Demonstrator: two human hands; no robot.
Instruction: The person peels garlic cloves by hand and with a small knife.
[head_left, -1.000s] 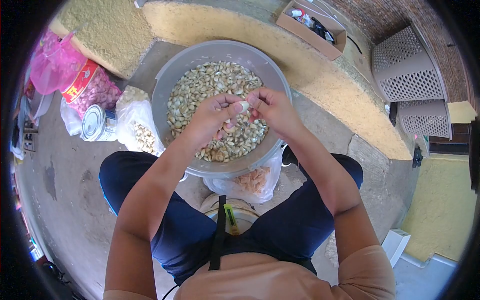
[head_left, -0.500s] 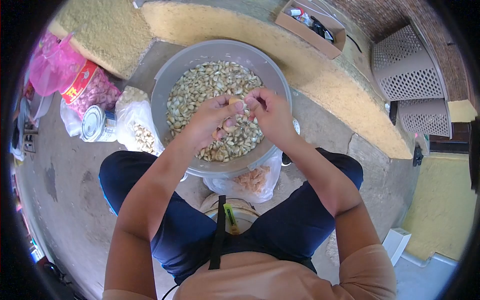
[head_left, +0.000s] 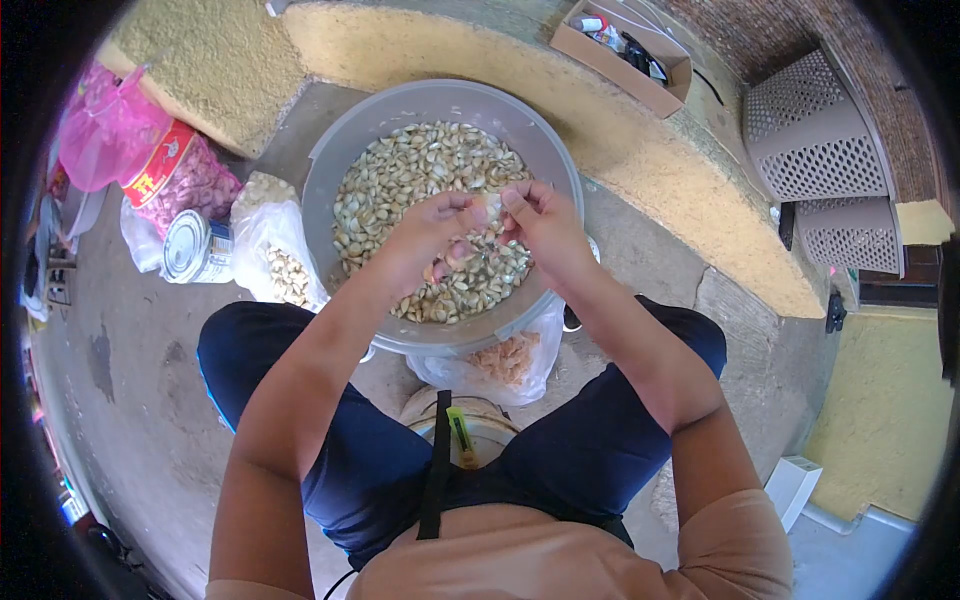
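Observation:
Both hands are raised over a big grey tub [head_left: 318, 190] filled with many unpeeled garlic cloves [head_left: 385, 215] that look wet. My left hand [head_left: 432, 238] is closed, pinching a pale garlic clove [head_left: 492, 208] between thumb and forefinger. More cloves seem tucked in its curled lower fingers. Opposite it, my right hand [head_left: 548, 222] pinches at the same clove's other side with thumb and fingertips. Whether a strip of skin is between those fingertips is too small to tell.
Left of the tub are a plastic bag of cloves [head_left: 290, 278], a can [head_left: 190, 250] and a pink mesh sack of garlic [head_left: 185, 190]. A bag of papery skins [head_left: 505, 362] lies below the tub's near rim. A cardboard box [head_left: 625, 65] sits on the ledge.
My right hand has turned slightly and its fingertips have shifted around the clove, which now shows paler between the hands. My left hand has barely moved.

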